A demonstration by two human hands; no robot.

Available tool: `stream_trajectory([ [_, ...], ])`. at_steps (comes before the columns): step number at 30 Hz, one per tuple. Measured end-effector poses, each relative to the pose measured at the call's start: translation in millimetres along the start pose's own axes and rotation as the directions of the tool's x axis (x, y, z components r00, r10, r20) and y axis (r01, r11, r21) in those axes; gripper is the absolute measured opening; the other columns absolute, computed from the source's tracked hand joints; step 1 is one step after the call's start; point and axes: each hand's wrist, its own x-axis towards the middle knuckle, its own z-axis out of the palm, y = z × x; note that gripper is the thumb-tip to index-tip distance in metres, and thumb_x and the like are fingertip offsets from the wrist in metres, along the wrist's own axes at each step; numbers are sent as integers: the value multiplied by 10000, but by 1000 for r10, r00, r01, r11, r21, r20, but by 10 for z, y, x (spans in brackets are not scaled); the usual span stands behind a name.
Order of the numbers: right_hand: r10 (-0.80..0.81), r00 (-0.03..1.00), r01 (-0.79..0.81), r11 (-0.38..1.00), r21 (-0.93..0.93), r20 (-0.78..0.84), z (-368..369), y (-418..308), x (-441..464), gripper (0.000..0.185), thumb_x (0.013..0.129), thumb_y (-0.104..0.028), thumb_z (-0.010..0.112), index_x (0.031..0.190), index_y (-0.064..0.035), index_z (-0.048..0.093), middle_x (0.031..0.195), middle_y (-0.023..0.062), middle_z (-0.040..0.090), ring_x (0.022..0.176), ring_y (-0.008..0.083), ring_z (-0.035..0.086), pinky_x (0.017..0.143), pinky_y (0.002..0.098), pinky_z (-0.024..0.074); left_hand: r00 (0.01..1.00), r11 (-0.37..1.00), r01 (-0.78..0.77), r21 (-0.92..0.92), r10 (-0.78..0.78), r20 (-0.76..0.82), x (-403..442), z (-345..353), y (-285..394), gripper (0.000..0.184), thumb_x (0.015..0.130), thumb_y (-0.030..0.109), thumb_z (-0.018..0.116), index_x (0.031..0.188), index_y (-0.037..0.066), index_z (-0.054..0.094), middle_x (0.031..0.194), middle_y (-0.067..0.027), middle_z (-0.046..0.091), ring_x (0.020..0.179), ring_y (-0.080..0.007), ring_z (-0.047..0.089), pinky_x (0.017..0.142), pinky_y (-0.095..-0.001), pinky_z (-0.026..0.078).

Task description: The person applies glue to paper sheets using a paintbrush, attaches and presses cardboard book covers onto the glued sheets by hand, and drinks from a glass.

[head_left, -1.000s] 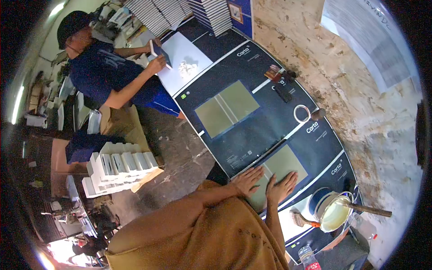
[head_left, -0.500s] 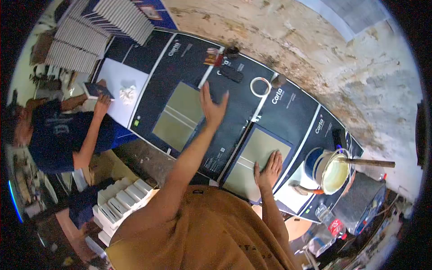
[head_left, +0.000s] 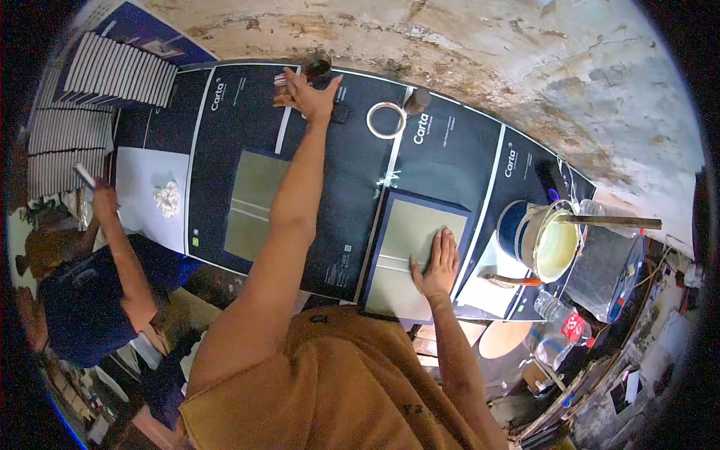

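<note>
My left hand (head_left: 311, 97) is stretched out to the back edge of the table, fingers and thumb spread, just in front of a dark round container (head_left: 317, 66) and beside a small red-brown packet (head_left: 282, 91). Whether it touches either is unclear. Flat on the nearer greenish board panel (head_left: 397, 240) with a dark blue border lies my right hand (head_left: 438, 266), its fingers extended. A second greenish panel (head_left: 251, 202) is farther left, partly hidden by my left forearm. A dark oblong item (head_left: 341, 113) sits right of my left hand.
A tape roll (head_left: 386, 121) lies near a brown lump (head_left: 418, 100). At the right stand a glue bucket (head_left: 556, 247), a brush (head_left: 514, 280) and a bottle (head_left: 562, 319). Another person (head_left: 105, 300) works at the left by stacked books (head_left: 120, 71) and crumpled white material (head_left: 166, 198).
My left hand has left the nearer panel and reached far across to the table's back edge. My right hand stays on the panel. The other person's hand has moved toward the stacks; the view has turned.
</note>
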Motion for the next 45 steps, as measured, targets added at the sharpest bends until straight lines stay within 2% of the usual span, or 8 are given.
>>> stream_trajectory([
  [6, 11, 1000, -11, 1000, 4, -4, 16, -4, 0, 929, 858, -510, 636, 1554, -47, 230, 1625, 157, 212, 1505, 325, 190, 1206, 490, 162, 991, 991, 134, 5, -134, 15, 62, -23, 74, 1348, 574, 576, 893, 1554, 2, 166, 1288, -117, 660, 1393, -392, 396, 1135, -676, -67],
  [12, 0, 1000, 1, 1000, 7, -17, 27, 0, -2, 913, 871, -509, 616, 1556, -46, 228, 1623, 158, 220, 1508, 321, 184, 1208, 490, 159, 992, 992, 122, -45, -121, 28, 32, -217, 145, 1317, 563, 537, 911, 1543, 1, 214, 1209, -103, 693, 1298, -337, 498, 1152, -628, 70],
  [15, 6, 1000, -6, 1000, 1, 8, 1, -9, 5, 910, 877, -512, 604, 1558, -45, 222, 1624, 158, 219, 1511, 319, 176, 1212, 484, 151, 986, 951, 131, -280, -97, 133, 15, -628, 398, 1266, 605, 370, 924, 1559, 35, 162, 1214, -142, 671, 1313, -309, 469, 1154, -537, 179],
  [18, 26, 999, -25, 1000, -15, 37, -42, -40, 19, 912, 881, -519, 594, 1560, -44, 213, 1628, 153, 209, 1515, 316, 163, 1216, 477, 141, 997, 970, 29, -242, -10, 81, -52, -1016, 704, 1252, 612, 346, 923, 1553, 16, 165, 1206, -197, 659, 1308, -294, 469, 1129, -491, 225],
  [35, 5, 998, -6, 1000, 19, 61, -81, -17, -46, 884, 923, -538, 507, 1570, -43, 162, 1650, 134, 138, 1529, 300, 100, 1222, 472, 96, 879, 905, -206, -372, 339, 337, -866, -4202, 2735, 1306, 598, 308, 939, 1546, -37, 110, 1192, -99, 674, 1175, -199, 506, 1122, -433, 169],
  [39, -15, 999, -5, 879, 477, 37, -110, -1, -56, 887, 926, -538, 506, 1570, -37, 156, 1651, 138, 131, 1531, 299, 87, 1221, 478, 95, 811, 878, -317, -358, 447, 378, -988, -4814, 3186, 1353, 595, 338, 949, 1532, -76, 65, 1218, -68, 698, 1152, -201, 503, 1104, -421, 220],
  [41, -2, 998, -14, 976, 219, 71, -582, -286, 7, 886, 929, -539, 501, 1569, -34, 156, 1652, 138, 129, 1532, 299, 86, 1221, 478, 95, 828, 885, -316, -343, 434, 356, -1078, -5027, 3392, 1301, 633, 330, 920, 1527, -80, 69, 1173, -63, 715, 1097, -183, 530, 1069, -374, 297],
  [45, -30, 999, 28, 997, 75, 13, -8, 43, -96, 887, 934, -542, 496, 1564, -16, 160, 1652, 145, 120, 1532, 302, 83, 1226, 472, 80, 905, 933, -284, -221, 337, 260, -1303, -5329, 3892, 1047, 762, 216, 772, 1521, -52, 103, 1013, -24, 744, 953, -145, 592, 1056, -317, 389],
])
